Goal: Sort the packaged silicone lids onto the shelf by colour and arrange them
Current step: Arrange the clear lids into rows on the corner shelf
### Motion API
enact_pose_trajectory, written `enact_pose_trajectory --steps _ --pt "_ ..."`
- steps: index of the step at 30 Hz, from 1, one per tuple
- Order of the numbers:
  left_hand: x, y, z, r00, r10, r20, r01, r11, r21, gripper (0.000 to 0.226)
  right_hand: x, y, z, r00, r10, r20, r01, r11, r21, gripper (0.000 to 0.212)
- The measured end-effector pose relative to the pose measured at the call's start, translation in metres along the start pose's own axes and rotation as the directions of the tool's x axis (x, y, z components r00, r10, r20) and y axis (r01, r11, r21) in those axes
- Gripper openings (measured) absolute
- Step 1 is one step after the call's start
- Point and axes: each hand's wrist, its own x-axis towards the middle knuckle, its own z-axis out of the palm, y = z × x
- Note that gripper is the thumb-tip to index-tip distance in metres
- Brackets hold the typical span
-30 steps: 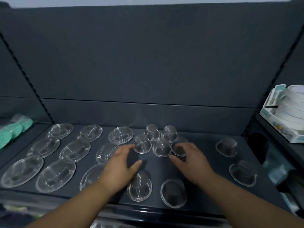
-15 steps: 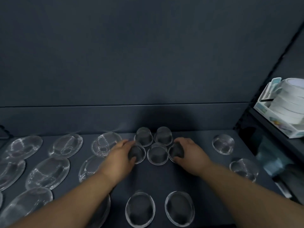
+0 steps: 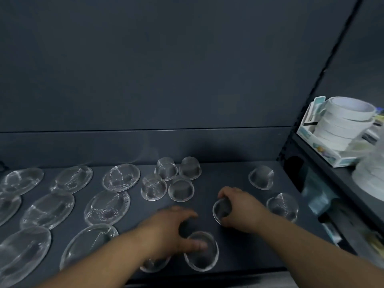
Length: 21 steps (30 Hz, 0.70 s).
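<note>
Clear silicone lids lie on a dark shelf (image 3: pixel 234 175). My right hand (image 3: pixel 242 206) curls round a small clear lid (image 3: pixel 220 210) right of centre, fingers over its top. My left hand (image 3: pixel 168 231) arches over the shelf front, its thumb resting on a medium clear lid (image 3: pixel 202 257). Another medium lid (image 3: pixel 152 265) shows partly under that wrist. Several small domed lids (image 3: pixel 180 189) cluster behind the hands.
Large flat clear lids (image 3: pixel 107 206) fill the shelf's left half in rows. Two more small lids (image 3: pixel 261 177) (image 3: pixel 282 206) sit at the right. A box of white tape rolls (image 3: pixel 342 125) stands on the neighbouring shelf at right. The shelf's front edge runs just below my hands.
My right hand has drawn one small lid out of the cluster toward the front right. My left hand has left the cluster and come back onto the front medium lid.
</note>
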Motion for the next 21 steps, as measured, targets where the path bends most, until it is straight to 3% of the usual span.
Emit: enact_pose_trajectory --steps 2,5,18,21 --pt "-0.009 0.006 0.009 0.999 -0.043 0.000 0.043 0.996 0.082 0.087 -0.010 0.008 -0.003 0.999 -0.036 0.015 0.036 0.999 -0.009 0.046" --pt "-0.017 0.019 0.017 0.992 -0.063 -0.108 0.076 0.990 0.119 0.082 -0.024 0.017 -0.006 0.995 -0.088 0.055 0.089 0.996 -0.002 0.049" --pt "-0.015 0.051 0.040 0.972 -0.134 -0.194 0.134 0.991 -0.014 0.081 -0.076 0.045 -0.014 0.958 -0.246 0.145 0.247 0.969 0.011 0.063" --pt "-0.014 0.054 0.039 0.969 -0.158 -0.188 0.161 0.987 0.000 0.081 -0.077 0.052 -0.017 0.973 -0.226 0.056 0.220 0.972 0.087 0.060"
